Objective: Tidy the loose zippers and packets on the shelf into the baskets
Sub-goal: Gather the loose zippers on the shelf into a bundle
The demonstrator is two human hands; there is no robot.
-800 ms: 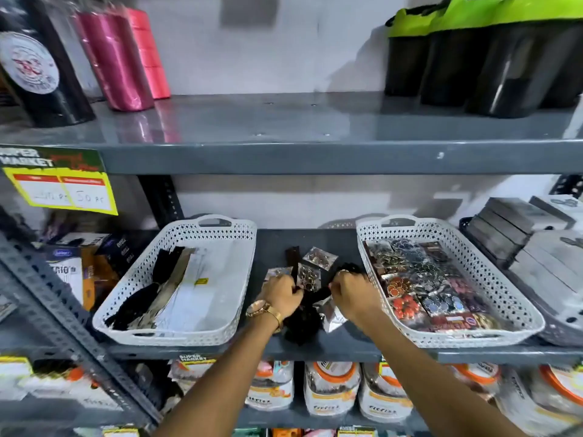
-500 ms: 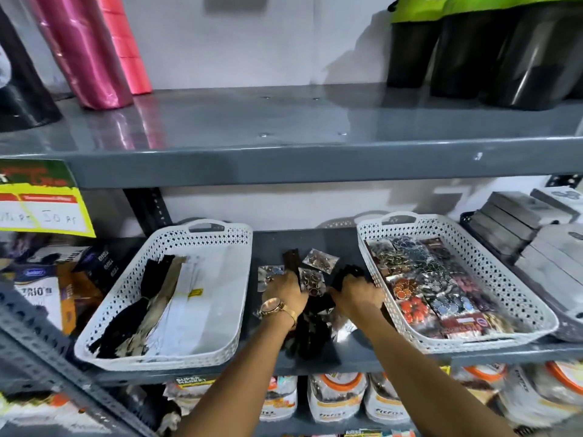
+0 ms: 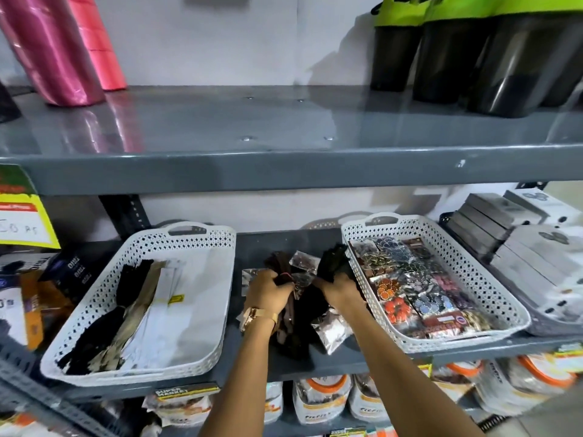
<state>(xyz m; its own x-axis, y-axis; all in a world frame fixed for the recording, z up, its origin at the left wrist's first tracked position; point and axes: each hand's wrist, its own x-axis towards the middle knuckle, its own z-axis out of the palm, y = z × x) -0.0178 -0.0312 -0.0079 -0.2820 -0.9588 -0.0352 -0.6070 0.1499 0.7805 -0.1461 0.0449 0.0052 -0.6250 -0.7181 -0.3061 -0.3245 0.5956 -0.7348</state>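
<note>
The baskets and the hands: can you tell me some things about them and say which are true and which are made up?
1. Two white baskets, the left basket and the right basket, sit on the shelf. True.
2. The left basket is empty. False: it holds black, tan and white zippers.
3. The left hand and right hand grip the dark zippers between the baskets. True.
4. The right basket holds only zippers. False: colourful packets fill it.

White perforated baskets: two, left [image 3: 138,298] and right [image 3: 438,285]. Hands: two, left [image 3: 268,291] and right [image 3: 339,288]. Pink rolls, upper shelf: two [image 3: 60,48]. Black green-topped containers: three visible [image 3: 441,55]. Loose packets: several, count unclear.
</note>
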